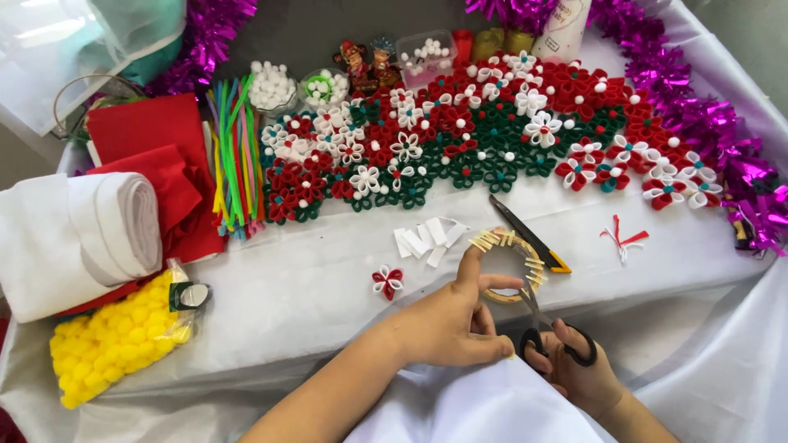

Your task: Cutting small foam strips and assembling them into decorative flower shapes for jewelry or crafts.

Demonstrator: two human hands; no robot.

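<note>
Here my left hand (447, 324) pinches the small ring (510, 271) of stiff yellow strips above the white table (312, 287); it seems light and crushable, so I grip its rim while my right hand (574, 373) closes on the scissors (550, 328).

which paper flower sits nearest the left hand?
The lone red-and-white flower lying apart on the white cloth, beside the left hand; all others are massed farther back.

Black handles on the scissors (558, 340), and the little ring (510, 267) is tan with pale yellow strips. The paper flowers (468, 131) are mostly red, white and dark green with teal centres. Pom-poms in the bag (115, 340) are bright yellow, the tinsel (698, 107) is shiny magenta, and the felt (156, 156) is red.
</note>
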